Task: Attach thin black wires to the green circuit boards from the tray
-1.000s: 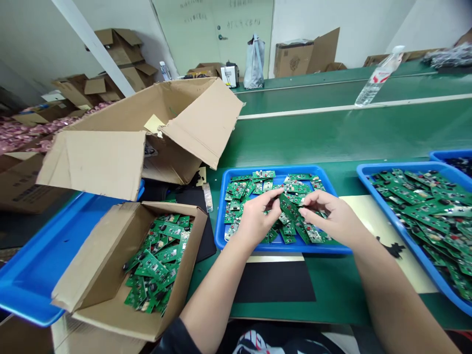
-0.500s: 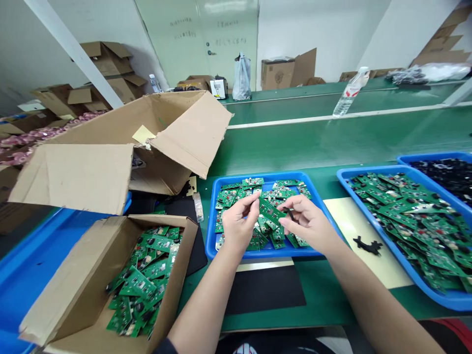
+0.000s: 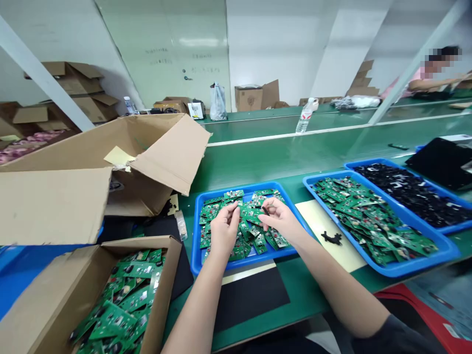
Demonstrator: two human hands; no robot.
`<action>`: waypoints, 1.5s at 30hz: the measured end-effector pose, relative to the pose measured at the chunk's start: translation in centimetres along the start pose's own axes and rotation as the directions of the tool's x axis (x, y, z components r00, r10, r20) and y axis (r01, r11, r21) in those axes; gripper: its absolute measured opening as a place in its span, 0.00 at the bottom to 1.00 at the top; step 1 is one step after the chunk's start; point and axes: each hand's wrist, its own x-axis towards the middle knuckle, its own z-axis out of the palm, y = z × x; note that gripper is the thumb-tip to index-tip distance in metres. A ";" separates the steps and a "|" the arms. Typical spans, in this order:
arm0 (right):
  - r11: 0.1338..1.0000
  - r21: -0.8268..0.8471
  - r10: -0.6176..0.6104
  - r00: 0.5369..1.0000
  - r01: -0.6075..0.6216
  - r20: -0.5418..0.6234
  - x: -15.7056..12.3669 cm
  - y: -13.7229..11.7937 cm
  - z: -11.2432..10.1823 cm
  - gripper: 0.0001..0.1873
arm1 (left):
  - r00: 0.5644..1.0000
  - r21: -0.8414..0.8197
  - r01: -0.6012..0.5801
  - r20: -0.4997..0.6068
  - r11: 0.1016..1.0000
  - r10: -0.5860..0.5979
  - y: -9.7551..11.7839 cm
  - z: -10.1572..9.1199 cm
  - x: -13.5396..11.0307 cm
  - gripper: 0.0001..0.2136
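Note:
Both of my hands hover over a blue tray (image 3: 195, 236) heaped with small green circuit boards. My left hand (image 3: 223, 231) pinches the edge of one green circuit board (image 3: 246, 214) between thumb and fingers. My right hand (image 3: 280, 219) is closed in a pinch on a small black part (image 3: 264, 210) just to the right of that board. A loose black plastic piece (image 3: 332, 239) lies on a pale yellow sheet (image 3: 324, 228) to the right of the tray.
A second blue tray (image 3: 405, 268) of green boards and a third tray (image 3: 452, 227) of black parts stand on the right. An open carton of boards (image 3: 110, 305) sits at lower left, a large empty carton (image 3: 110, 162) behind it. A water bottle (image 3: 304, 115) stands on the green conveyor. Another person sits far right.
The view has swung right and up, so the trays and hands sit further left. My hands have stayed over the tray, the right one now pinching a small black part.

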 end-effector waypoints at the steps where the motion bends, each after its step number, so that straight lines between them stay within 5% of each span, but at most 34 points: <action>1: 1.000 -0.014 0.005 1.000 -0.005 -0.004 0.1 -0.1 0.0 0.16 | 1.000 0.014 -0.006 0.000 1.000 0.006 -0.2 0.0 0.0 0.14; 11: 0.992 -0.108 0.057 0.996 -0.064 -0.067 -1.3 -1.1 -0.7 0.14 | 0.996 0.107 -0.074 0.065 0.991 0.068 0.2 0.3 -0.4 0.13; 20: 0.987 -0.159 -0.032 0.937 -0.026 -0.349 -4.9 -0.9 -4.2 0.18 | 0.942 0.059 -0.079 0.332 0.995 0.055 1.4 1.2 -0.5 0.16; 24: 0.958 -0.276 -0.106 0.807 -0.072 -0.581 -6.6 -1.0 -8.9 0.23 | 0.947 0.144 -0.102 0.316 0.984 0.052 1.0 0.7 0.0 0.16; 30: 0.811 -0.445 -0.248 0.466 -0.380 -0.849 -8.8 -0.9 -15.8 0.17 | 0.957 0.400 -0.162 0.286 0.902 0.045 -0.6 -0.2 1.0 0.15; 33: 0.698 -0.464 -0.259 0.411 -0.545 -0.874 -9.7 -1.0 -17.3 0.13 | 0.935 0.463 -0.178 0.356 0.868 0.002 -1.3 -0.1 0.9 0.15; 39: 0.544 -0.477 -0.201 0.445 -0.691 -0.873 -11.8 -2.4 -18.0 0.11 | 0.880 0.555 -0.196 0.464 0.808 -0.105 -1.8 0.3 -0.2 0.17; 41: 0.540 -0.522 -0.159 0.529 -0.661 -0.834 -11.6 -2.6 -17.3 0.11 | 0.872 0.569 -0.199 0.474 0.798 -0.120 -1.7 0.4 -0.4 0.16; 45: 0.600 -0.681 -0.070 0.820 -0.421 -0.568 -8.6 -2.3 -12.7 0.13 | 0.867 0.567 -0.205 0.483 0.798 -0.121 -1.5 0.6 -0.6 0.13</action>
